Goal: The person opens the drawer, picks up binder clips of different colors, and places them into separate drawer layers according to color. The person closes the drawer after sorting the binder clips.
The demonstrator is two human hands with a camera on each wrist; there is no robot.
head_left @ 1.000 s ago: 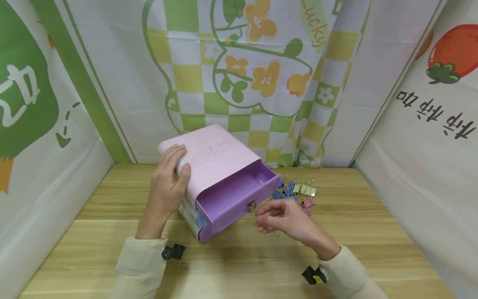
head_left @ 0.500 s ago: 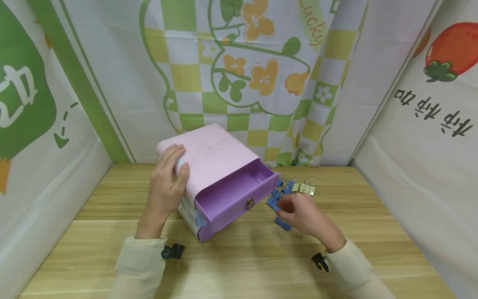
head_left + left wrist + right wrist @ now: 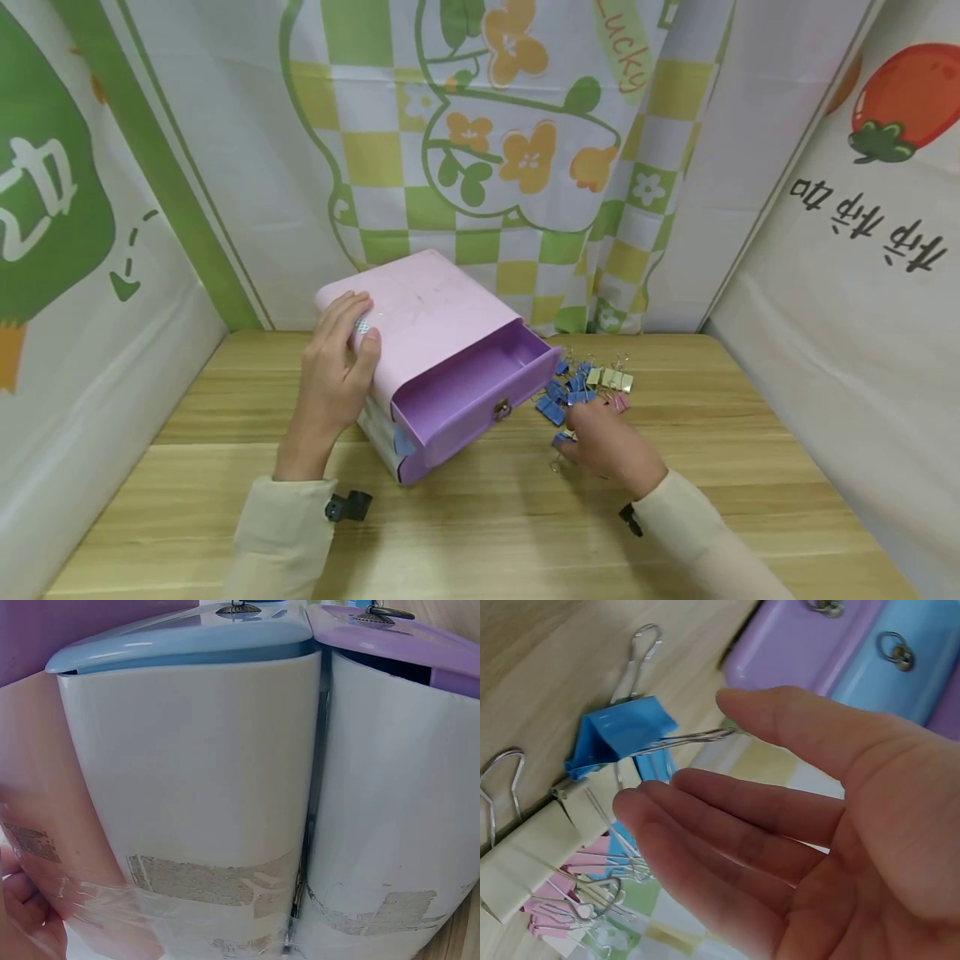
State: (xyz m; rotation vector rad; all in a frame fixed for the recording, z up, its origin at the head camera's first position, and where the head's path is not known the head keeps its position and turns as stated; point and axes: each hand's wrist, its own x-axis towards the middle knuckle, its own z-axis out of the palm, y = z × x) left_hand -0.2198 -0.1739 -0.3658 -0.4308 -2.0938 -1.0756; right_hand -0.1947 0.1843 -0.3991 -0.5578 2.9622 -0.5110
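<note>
A small cabinet [image 3: 427, 312] with a pink upper casing stands tilted on the table, its purple top drawer [image 3: 457, 421] pulled out and hollow inside. My left hand [image 3: 333, 375] rests on the casing's left edge, fingers on top. My right hand [image 3: 615, 446] is over the binder clips to the right of the cabinet. In the right wrist view, its thumb and fingers are spread apart around the wire handle of a blue binder clip [image 3: 622, 731], without visibly gripping it. A cream binder clip [image 3: 532, 859] lies beside that one.
Several more blue, cream and pink binder clips [image 3: 615, 381] lie in a loose heap behind the right hand. The wooden table [image 3: 480, 542] ends at a checked curtain [image 3: 480, 246] at the back. Lower drawers, one with a blue front [image 3: 187, 645], show in the left wrist view.
My right hand has moved from beside the drawer's handle to the right, then down over the clips. My left hand and the cabinet have stayed put.
</note>
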